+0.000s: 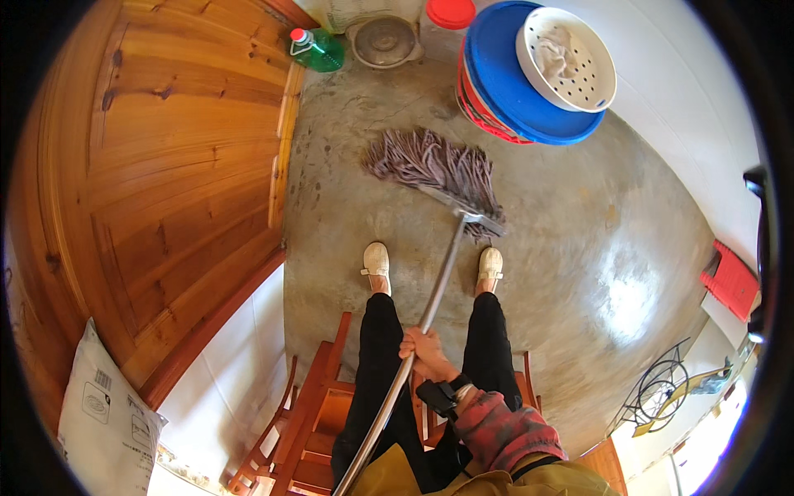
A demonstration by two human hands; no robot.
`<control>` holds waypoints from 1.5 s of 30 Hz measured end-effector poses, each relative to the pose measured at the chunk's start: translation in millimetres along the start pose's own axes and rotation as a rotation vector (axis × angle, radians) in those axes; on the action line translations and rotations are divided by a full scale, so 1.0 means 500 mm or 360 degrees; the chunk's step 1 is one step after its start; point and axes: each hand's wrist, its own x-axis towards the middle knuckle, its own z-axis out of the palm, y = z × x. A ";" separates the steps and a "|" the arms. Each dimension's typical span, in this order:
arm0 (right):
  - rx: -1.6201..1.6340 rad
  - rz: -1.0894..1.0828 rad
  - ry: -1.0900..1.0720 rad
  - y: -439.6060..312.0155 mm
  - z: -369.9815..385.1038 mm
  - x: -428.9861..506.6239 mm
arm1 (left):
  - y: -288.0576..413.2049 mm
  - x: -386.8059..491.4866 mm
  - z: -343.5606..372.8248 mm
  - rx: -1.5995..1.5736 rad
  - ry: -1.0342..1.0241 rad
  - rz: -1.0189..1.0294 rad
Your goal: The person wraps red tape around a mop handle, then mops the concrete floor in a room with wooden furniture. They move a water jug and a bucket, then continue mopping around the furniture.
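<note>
A string mop with grey-brown strands (440, 164) lies spread on the concrete floor ahead of my feet. Its flat metal clamp (462, 208) joins a long metal handle (443, 279) that slants down past my legs to the lower edge of the view. My right hand (428, 353) is closed round the middle of this handle, with a black device and a band at the wrist. The left hand is out of view. My two light-coloured shoes (376, 259) stand apart, one on either side of the handle.
A wooden door (186, 155) stands left. Beyond the mop are a green bottle (325, 51), a lidded pot (384, 42) and a blue lid (496, 80) on a red bucket, bearing a white colander (524, 37). Wooden chairs (310, 409) are by my legs; a red plastic object (732, 282) is right.
</note>
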 end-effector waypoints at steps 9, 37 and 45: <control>0.0446 -0.0356 -0.0103 -0.400 -0.246 0.112 | 0.192 0.381 -0.049 0.0119 -0.0184 -0.0329; 0.0213 -0.0264 0.0208 0.162 0.171 0.017 | 0.131 0.015 -0.233 0.0424 0.0488 -0.0592; -0.0051 -0.0937 0.0239 -0.133 0.010 0.131 | 0.214 0.298 -0.350 0.0852 0.0006 -0.0198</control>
